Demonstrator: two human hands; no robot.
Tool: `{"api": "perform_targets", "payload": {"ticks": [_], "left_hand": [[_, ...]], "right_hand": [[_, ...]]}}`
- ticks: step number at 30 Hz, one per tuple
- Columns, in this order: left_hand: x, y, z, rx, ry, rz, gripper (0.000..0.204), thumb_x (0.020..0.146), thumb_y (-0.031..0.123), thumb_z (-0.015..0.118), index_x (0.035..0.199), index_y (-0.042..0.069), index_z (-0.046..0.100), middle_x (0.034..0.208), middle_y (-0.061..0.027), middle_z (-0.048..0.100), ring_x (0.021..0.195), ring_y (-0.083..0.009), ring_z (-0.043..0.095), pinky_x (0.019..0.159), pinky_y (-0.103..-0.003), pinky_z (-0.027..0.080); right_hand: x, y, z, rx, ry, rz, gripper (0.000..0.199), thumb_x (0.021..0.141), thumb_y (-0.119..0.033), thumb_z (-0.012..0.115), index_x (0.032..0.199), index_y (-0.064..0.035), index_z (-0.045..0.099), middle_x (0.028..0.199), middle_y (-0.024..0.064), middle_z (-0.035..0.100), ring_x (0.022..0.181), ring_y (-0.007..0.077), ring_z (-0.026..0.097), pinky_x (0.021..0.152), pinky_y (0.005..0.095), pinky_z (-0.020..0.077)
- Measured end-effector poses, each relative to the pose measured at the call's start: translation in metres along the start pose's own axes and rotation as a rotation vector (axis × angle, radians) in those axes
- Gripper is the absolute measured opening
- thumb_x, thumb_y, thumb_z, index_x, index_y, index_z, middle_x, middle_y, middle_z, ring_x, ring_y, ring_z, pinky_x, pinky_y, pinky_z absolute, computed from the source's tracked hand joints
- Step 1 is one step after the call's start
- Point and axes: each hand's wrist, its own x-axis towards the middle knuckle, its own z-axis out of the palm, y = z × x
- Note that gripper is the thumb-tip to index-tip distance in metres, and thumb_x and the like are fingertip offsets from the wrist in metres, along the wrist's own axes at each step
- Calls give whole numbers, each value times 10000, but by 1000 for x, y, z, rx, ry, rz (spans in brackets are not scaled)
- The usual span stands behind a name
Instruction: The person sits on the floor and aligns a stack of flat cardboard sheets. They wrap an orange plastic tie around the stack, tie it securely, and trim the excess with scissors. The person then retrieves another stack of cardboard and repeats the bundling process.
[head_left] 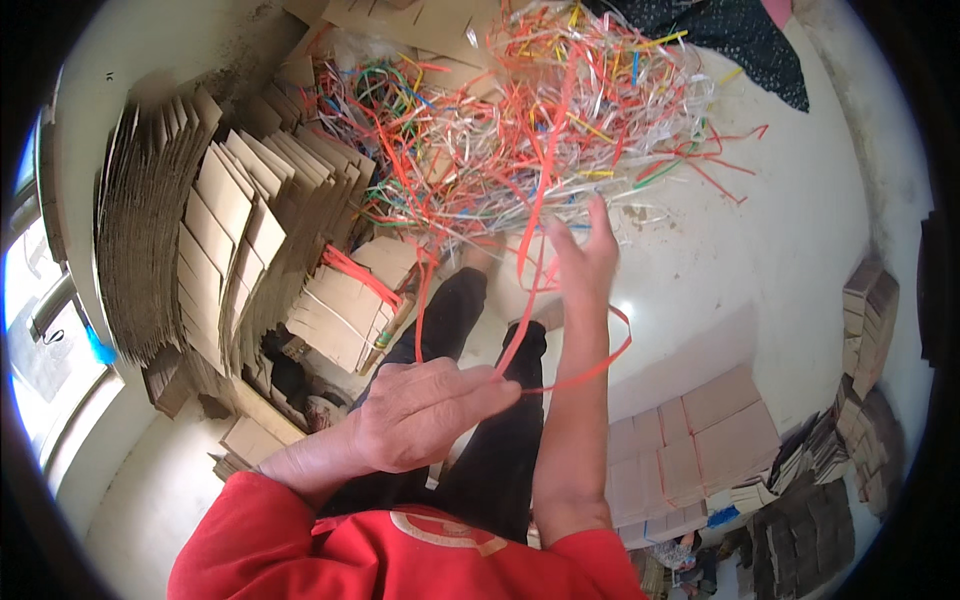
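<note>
In the head view, across a pale, smooth floor [790,200], a big tangled heap of red, clear, yellow and green plastic strips [470,150], with leaning stacks of flat brown cardboard [225,215] at left and pale brown cardboard bundles [690,445] at lower right. In front of the body, a long, narrow red plastic strap [517,345], pinched in the closed left hand [425,410], with a loop passing across the right forearm [575,420]. Close beside the strap, the right hand [588,255], thumb and forefinger spread, other fingers hidden, impossible to tell whether gripping.
</note>
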Motion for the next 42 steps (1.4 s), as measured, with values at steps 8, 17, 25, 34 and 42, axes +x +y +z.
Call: {"api": "perform_targets", "payload": {"ticks": [8,17,25,34,42], "left_hand": [[-28,-8,27,154,-167,32,374,642,13,645,1014,-17,629,896,-109,637,613,-177,588,496,-269,478],[-79,-32,9,315,-489,70,337,674,74,605,1000,-11,588,782,-37,545,671,-151,560,540,-261,476],[-102,-73,-26,396,-524,-11,307,670,23,587,976,6,596,773,-84,582,650,-227,591,522,-332,485],[-120,-162,-117,822,-347,-123,290,707,-74,545,969,45,585,745,-109,558,653,-267,594,538,-350,481],[-85,-165,-148,948,-117,-372,255,836,41,563,1089,23,591,985,-138,631,881,-279,637,739,-332,519]], "right_hand": [[-131,-12,-37,788,-461,167,369,906,-241,514,1190,-7,536,1112,180,600,1008,326,586,960,457,405],[-141,2,-139,807,168,310,241,931,-271,514,817,-59,515,513,-49,297,405,55,253,355,223,253],[-153,36,-216,490,510,342,270,934,-304,516,826,-56,510,506,-66,274,386,40,239,332,209,219],[-202,137,-395,448,998,464,119,858,-196,538,934,-105,551,548,-53,356,416,83,344,335,233,282],[-281,88,-455,-1275,1265,537,220,824,-92,575,1021,-37,656,974,130,662,901,243,637,748,324,498]]}}
